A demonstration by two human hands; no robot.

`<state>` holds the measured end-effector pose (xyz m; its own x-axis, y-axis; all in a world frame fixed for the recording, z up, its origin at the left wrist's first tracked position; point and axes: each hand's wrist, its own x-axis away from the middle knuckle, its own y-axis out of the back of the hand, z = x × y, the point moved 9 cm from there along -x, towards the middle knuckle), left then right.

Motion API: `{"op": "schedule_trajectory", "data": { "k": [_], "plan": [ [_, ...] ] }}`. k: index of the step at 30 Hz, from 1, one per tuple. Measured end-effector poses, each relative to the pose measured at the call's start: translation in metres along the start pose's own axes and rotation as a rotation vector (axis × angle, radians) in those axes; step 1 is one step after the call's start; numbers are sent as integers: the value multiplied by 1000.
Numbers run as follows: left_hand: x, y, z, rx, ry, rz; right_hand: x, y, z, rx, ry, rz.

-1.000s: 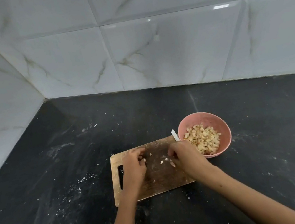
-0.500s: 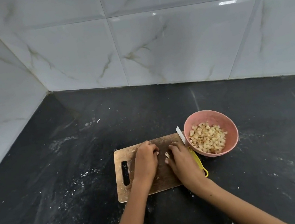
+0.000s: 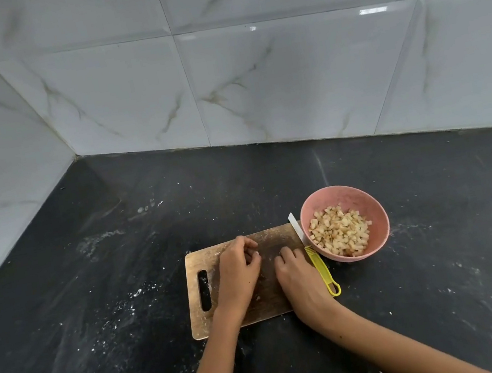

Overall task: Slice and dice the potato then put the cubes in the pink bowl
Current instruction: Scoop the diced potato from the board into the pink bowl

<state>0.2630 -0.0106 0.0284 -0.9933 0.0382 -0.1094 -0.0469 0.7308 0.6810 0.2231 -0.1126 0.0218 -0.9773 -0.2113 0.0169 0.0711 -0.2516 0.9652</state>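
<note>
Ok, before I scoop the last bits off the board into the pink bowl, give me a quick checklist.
1. Knife set down, out of both hands: ok.
2. Pink bowl upright beside the cutting board: ok.
3. Room in bowl above the potato cubes: ok.
4. Left hand and right hand over the board: ok.
5. Pieces held in the curled fingers: cannot tell.
6. Blade points away from the hands: ok.
</note>
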Motion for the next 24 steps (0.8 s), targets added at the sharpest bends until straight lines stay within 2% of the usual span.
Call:
{"op": "schedule_trajectory", "data": {
  "k": [4,7,10,14,18,20,24],
  "plan": [
    [12,5,16,339,239,-48,-6,4,-6,-98,-3,-12],
    [21,3,25,601,432,-41,-14,16,-18,-320,-96,-71],
    [24,10,21,718,499,-60,-21,41,-20,-564,-121,-82],
    [13,14,-6,738,455,-40,-25,91,-47,-612,-169,-110],
    [-7,0,-59,682,309,57,-27,107,-104,-271,-302,68],
    [-17,-13,-81,619,249,101,-24,112,-118,-210,-312,114],
    [-31,-42,-108,485,155,187,-17,140,-126,-255,-262,-114]
  ]
}}
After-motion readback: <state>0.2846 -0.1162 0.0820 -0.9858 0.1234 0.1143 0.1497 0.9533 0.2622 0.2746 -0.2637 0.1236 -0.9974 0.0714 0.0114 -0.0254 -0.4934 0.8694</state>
